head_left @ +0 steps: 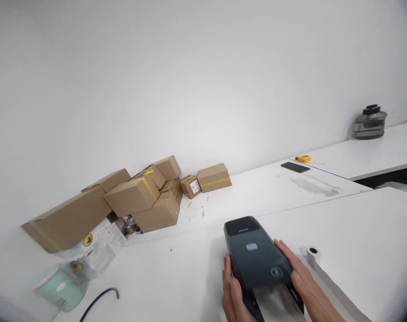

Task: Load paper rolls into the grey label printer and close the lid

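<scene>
A dark grey device that looks like a label printer (252, 266) is held between my two hands, a little above the white table. It has a glossy black top end and a small pale patch in the middle. Around its left side my left hand (233, 293) is closed. My right hand (300, 279) grips the opposite side, fingers along the edge. A wide pale strip of paper (275, 303) extends from the near end of the device. Just right of my right hand stands a small white paper roll (313, 255), its strip unrolled toward me.
Several cardboard boxes (129, 194) are piled at the left against the wall. Before them lie a flat white package (104, 246), a mint-green bag (64, 286) and a black cable (98, 297). Farther right are a phone (295, 167), a yellow tape measure (303, 158) and a grey bottle (369, 125).
</scene>
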Motion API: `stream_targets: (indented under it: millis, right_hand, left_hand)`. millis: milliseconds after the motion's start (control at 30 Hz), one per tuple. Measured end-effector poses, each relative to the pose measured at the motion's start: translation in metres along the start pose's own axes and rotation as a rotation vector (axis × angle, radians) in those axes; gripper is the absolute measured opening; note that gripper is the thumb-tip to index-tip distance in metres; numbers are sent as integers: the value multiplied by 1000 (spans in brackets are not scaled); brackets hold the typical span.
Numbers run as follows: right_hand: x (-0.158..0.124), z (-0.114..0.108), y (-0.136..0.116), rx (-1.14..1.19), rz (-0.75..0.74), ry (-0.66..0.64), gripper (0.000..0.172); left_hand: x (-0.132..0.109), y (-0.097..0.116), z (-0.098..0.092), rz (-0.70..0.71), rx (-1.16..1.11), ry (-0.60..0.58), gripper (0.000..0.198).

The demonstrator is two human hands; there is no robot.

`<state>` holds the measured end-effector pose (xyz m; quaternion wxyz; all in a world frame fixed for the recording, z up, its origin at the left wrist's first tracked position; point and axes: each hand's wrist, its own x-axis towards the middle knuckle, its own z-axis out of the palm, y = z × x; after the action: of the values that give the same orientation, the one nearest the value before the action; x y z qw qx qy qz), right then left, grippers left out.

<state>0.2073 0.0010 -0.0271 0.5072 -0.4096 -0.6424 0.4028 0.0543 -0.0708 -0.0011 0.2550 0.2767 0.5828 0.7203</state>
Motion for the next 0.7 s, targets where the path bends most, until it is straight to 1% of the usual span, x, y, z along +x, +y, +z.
stream_targets:
  millis: [67,133,167,200,233,300,367,467,567,700]
  right_hand:
    - [25,-2,-29,-71,-97,-47,59]
    - [57,-1,-57,-110,-193,-56,56]
    - [74,1,-68,-119,-223,-72,54]
    - [90,3,-77,-116,-240,-69,54]
    - [106,7,-84,-111,-264,-68,55]
    - [133,15,-93,-112,-294,-54,59]
    - [156,22,-97,-133,-292,-35,62]
    - [180,28,-98,-159,-221,-53,66]
    - [198,28,-98,-168,-166,-112,69]
    - [217,27,-96,-198,-140,-158,72]
  left_hand:
    - [21,26,5,11,-43,-47,60]
    - [47,42,11,65,-82,-85,54]
    - [60,44,14,71,-60,-70,51]
    - [72,42,17,49,10,-61,49]
    - [82,38,19,25,102,-78,47]
    - [97,22,23,-22,182,-116,45]
    - [101,5,25,-52,236,-163,46]
    - [96,-13,24,-54,300,-219,46]
    - [89,-19,22,-32,343,-244,47]
    - [88,-20,20,-5,382,-254,46]
